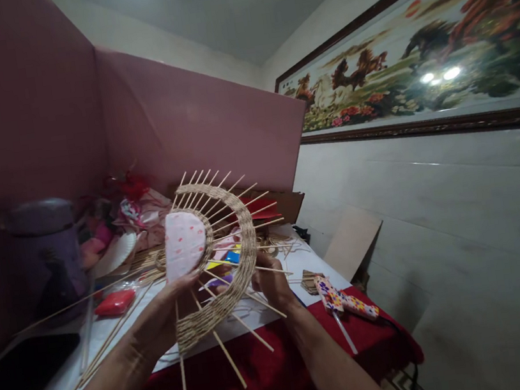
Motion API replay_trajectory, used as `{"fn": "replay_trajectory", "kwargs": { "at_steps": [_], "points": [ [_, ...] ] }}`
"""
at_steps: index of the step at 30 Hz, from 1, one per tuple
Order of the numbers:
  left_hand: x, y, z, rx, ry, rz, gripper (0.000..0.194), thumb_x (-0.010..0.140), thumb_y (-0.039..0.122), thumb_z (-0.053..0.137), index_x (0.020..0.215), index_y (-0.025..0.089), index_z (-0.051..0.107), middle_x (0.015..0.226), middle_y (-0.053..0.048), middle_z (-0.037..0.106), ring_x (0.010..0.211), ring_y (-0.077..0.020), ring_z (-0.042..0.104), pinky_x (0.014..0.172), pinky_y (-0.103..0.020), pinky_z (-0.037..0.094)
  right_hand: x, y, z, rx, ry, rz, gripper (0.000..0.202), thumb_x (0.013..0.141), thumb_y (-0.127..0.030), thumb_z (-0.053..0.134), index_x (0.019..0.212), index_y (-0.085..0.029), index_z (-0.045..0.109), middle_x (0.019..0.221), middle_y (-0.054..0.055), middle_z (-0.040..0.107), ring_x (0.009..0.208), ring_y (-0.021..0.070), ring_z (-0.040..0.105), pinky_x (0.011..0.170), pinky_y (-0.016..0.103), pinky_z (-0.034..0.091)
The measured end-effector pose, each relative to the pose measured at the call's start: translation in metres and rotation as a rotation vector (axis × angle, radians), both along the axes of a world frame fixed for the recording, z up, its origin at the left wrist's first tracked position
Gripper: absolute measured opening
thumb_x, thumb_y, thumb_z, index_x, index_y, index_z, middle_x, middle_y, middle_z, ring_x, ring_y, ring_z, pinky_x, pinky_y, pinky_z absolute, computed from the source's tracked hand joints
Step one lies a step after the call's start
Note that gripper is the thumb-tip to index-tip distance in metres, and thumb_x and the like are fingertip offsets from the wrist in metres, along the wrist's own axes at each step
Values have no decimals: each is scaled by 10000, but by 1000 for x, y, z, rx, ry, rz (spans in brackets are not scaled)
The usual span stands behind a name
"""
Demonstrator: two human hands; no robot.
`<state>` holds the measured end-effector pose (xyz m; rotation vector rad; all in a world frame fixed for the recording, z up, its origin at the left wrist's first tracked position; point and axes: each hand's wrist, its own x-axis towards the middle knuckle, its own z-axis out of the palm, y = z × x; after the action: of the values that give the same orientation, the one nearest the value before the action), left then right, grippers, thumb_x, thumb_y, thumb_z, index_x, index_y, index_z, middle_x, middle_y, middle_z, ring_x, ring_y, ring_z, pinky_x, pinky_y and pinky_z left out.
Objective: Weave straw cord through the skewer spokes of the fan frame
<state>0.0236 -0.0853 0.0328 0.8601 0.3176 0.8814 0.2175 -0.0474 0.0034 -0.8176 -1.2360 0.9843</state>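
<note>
Both hands hold up a half-round woven fan (247,248) made of thin wooden sticks fanning outward and bands of twisted twine. A pale half-disc of cloth (185,243) with small pink-red marks forms its centre. My left hand (172,310) grips the fan near the lower edge of the cloth, its fingers partly hidden behind it. On the other side, my right hand (274,280) is closed at the outer twine band among the stick ends; its fingertips are partly hidden. The stick ends project beyond the outer band, and one long stick points down.
A hot glue gun (345,299) in flowered wrapping lies at the table's right edge. A red packet (115,302), loose sticks (110,337) and a dark flat object (33,369) are at left, near a purple tumbler (51,263). Pink panels (211,124) stand behind.
</note>
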Motion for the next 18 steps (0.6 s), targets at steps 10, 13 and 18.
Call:
{"fn": "replay_trajectory", "kwargs": {
  "at_steps": [10, 13, 18],
  "points": [
    [26, -1, 15, 73, -36, 51, 346, 847, 349, 486, 1067, 120, 623, 980, -128, 685, 871, -234, 649, 777, -335, 506, -13, -13, 0, -18, -13, 99, 140, 635, -299, 666, 629, -163, 632, 428, -72, 455, 347, 38, 290, 346, 175, 227],
    [39, -5, 27, 157, -19, 81, 342, 840, 375, 487, 1019, 124, 636, 915, -124, 696, 748, -224, 660, 699, -348, 517, -18, -16, 3, 19, 54, 148, 168, 628, -330, 685, 629, -166, 647, 436, -67, 468, 349, 42, 284, 351, 181, 253],
    [57, -4, 42, 154, 59, 200, 373, 815, 413, 489, 877, 84, 656, 813, -139, 702, 688, -205, 645, 625, -302, 494, 6, -13, 13, 58, 121, -16, 190, 612, -354, 696, 645, -174, 645, 592, 7, 614, 534, 128, 526, 500, 237, 425]
  ]
}}
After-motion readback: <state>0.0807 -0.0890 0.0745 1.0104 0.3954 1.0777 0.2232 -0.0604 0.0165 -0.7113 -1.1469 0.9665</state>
